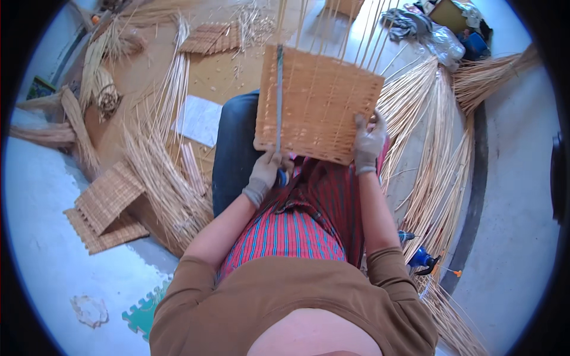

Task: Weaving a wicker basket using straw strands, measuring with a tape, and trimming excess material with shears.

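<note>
A square tan woven panel [323, 104] stands tilted above my lap, with long loose strands rising from its top edge. My right hand [369, 145], in a light work glove, is closed around its lower right edge, the thumb on the front. At the lower left edge, my gloved left hand [266, 174] is closed at the lower end of a long thin grey metal strip [279, 101]. The strip lies upright along the panel's left side. Something blue, like a handle [282, 177], shows beside the left fingers; whether it joins the strip is hidden.
Loose straw-coloured strands [436, 130] spread on the right, and another bundle [169, 184] lies left. Small woven panels [110, 199] overlap on the floor. A white sheet [202, 120] lies by my knee. A blue bottle [421, 258] stands near my right elbow; a green foam mat [144, 313] lies lower left.
</note>
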The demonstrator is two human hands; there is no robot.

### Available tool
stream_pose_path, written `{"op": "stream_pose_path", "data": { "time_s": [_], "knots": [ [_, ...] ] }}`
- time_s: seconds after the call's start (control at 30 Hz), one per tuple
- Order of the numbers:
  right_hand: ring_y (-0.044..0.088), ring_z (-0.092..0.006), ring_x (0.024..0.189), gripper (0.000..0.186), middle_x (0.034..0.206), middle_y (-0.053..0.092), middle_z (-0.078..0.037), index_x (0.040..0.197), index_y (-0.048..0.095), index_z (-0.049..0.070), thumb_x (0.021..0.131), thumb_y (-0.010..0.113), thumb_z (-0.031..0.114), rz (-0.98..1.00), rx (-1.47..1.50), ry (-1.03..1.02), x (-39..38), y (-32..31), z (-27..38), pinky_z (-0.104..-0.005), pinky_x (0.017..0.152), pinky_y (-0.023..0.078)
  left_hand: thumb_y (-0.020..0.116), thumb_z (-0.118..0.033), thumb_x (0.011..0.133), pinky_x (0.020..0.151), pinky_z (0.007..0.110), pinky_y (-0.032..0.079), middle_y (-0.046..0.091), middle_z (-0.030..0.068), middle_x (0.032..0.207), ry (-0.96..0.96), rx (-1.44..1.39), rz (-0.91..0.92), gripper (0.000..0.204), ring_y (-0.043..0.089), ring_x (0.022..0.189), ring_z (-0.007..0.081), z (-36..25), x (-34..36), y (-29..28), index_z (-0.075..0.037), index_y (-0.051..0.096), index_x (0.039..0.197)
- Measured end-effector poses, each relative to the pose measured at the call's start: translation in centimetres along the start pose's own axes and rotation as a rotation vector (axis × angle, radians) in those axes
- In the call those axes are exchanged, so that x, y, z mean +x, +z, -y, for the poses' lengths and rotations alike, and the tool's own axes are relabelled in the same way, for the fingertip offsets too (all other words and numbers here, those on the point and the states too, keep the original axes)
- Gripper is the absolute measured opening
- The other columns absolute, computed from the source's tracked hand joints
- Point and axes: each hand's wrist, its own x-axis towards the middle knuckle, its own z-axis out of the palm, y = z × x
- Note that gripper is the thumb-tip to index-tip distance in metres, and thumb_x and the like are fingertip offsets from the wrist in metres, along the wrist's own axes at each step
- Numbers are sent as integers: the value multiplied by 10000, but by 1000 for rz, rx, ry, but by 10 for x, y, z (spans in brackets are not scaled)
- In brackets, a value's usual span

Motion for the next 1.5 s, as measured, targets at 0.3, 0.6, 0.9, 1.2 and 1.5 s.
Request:
{"op": "stream_pose_path", "data": {
  "time_s": [0.3,0.6,0.9,1.2,1.5],
  "knots": [
    [662,-204,987,394,1037,676,-89,1290,613,97,926,567,-46,571,268,64,-96,-22,72,-325,840,533,445,-365,1080,475,235,444,589,22,709,527,23,-103,367,543,539,96,-43,-20,-7,-43,606,1010],
    [680,-317,878,472,927,684,-154,1350,536,101,935,641,299,882,-20,10,-123,15,91,-416,797,541,362,-369,1099,517,205,432,570,51,757,838,186,-408,367,526,600,96,-118,-87,14,-44,527,1133],
    [407,-213,1407,608,1478,465,-136,1500,342,7,936,570,19,974,1139,340,-131,19,122,-402,1180,322,436,-329,1087,622,190,433,682,64,960,576,216,-56,350,519,643,50,-113,-81,44,-31,620,1087],
    [360,-197,1398,616,1527,379,-128,1596,174,56,1061,449,193,907,956,206,-124,-2,110,-337,1169,276,538,-291,1043,838,307,511,594,119,1205,858,664,-32,350,614,971,181,-86,-55,59,10,713,998],
    [573,-101,802,225,858,630,-21,1101,681,0,1046,511,137,773,780,461,-119,-15,69,-253,808,485,472,-286,1082,849,290,489,634,41,1002,619,373,-176,315,581,920,120,-120,-2,20,-12,628,1098]
  ]
}}
